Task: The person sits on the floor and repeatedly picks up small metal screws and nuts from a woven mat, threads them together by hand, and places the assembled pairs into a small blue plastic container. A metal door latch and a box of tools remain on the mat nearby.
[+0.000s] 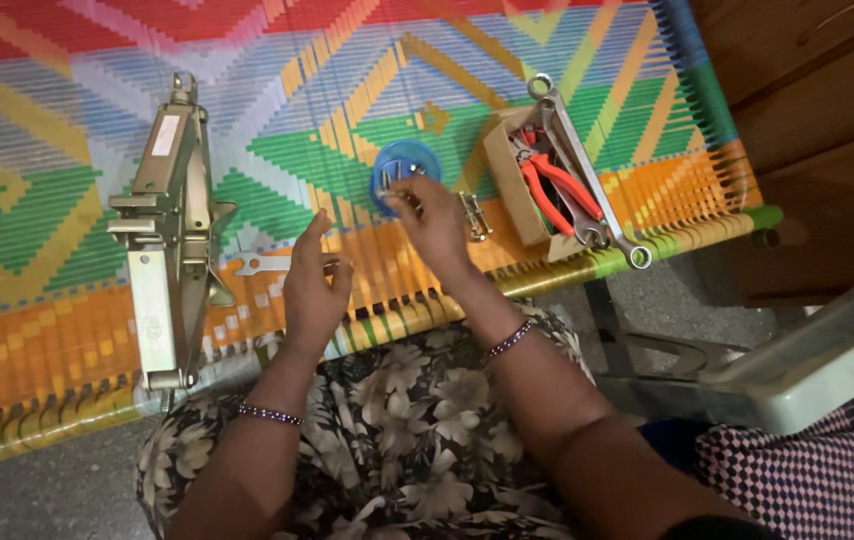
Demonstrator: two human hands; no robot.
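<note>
Right hand (434, 222) is pinching small metal parts at the rim of the blue round container (405, 170) on the woven cot (67, 120); left hand (313, 285) is hovering open, fingers loosely spread, beside a flat wrench (259, 264).

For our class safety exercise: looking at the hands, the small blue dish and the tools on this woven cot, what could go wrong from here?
1. The right hand picks small metal bits at the blue dish; one dropped could slip through the woven cot.
2. The cardboard box of pliers and spanners sits near the cot's edge and might tip off.
3. The scissor jack could shift on the springy weave.
</note>
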